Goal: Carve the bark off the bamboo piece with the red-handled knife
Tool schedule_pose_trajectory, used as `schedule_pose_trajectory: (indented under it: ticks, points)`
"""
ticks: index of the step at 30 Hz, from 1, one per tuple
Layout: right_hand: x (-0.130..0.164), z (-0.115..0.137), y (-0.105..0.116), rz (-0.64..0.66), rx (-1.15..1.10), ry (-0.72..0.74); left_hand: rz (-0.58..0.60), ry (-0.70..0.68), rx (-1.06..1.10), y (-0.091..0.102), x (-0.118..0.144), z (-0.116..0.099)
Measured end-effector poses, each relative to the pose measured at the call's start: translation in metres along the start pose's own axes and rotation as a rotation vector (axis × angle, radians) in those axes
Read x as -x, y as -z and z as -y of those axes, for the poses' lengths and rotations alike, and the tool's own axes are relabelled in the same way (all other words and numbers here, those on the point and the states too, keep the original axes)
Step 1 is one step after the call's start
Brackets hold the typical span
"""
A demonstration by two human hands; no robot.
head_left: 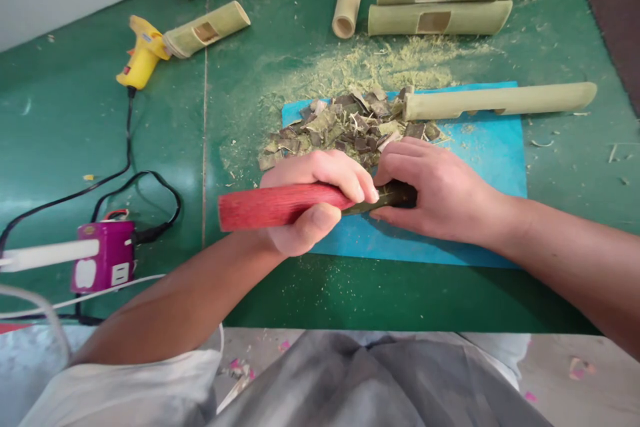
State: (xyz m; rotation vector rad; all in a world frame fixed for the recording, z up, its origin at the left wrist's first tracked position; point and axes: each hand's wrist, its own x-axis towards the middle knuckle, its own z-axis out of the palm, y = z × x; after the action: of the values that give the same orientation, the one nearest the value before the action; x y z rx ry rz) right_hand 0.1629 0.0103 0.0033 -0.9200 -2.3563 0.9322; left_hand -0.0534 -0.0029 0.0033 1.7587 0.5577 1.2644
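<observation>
My left hand [320,173] is wrapped around a thick red wooden handle [265,207], whose butt end points left. Just beyond its fingertips lies a dark olive piece [383,198], and my right hand [445,180] closes around the far end of it. Whether that piece is joined to the handle cannot be made out. Beneath both hands spreads a blue sheet [485,167]. A heap of dark bamboo chips [345,127] sits directly behind my hands. One long pale bamboo tube [530,99] with notches cut in its side rests across the sheet's back right.
Several bamboo tubes [440,18] with rectangular openings line the back of the green table [250,293]. At the left are a yellow glue gun [145,53], its nozzle at a short bamboo tube [220,27], and a purple power strip [105,253] with cables. Sawdust [380,67] covers the middle back.
</observation>
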Motion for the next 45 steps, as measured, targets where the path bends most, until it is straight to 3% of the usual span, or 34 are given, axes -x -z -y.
schedule_pose_trajectory:
  ticks: [7,12,24,38,45]
  points:
    - [0.0,0.0,-0.001,0.006,0.005,-0.001,0.057,0.066,-0.028,0.001,-0.002,-0.004]
    - [0.0,0.0,-0.001,-0.002,0.004,0.005,0.114,0.029,-0.047,0.002,-0.005,-0.005]
    - [-0.001,0.002,-0.002,-0.014,-0.003,-0.002,0.126,0.089,-0.086,0.001,-0.009,-0.008]
    - [0.0,0.001,-0.002,-0.006,0.009,-0.015,0.169,0.033,-0.176,0.0,-0.013,-0.016]
    - [0.001,0.0,-0.001,0.006,0.022,0.0,0.064,0.064,-0.082,-0.001,-0.006,-0.015]
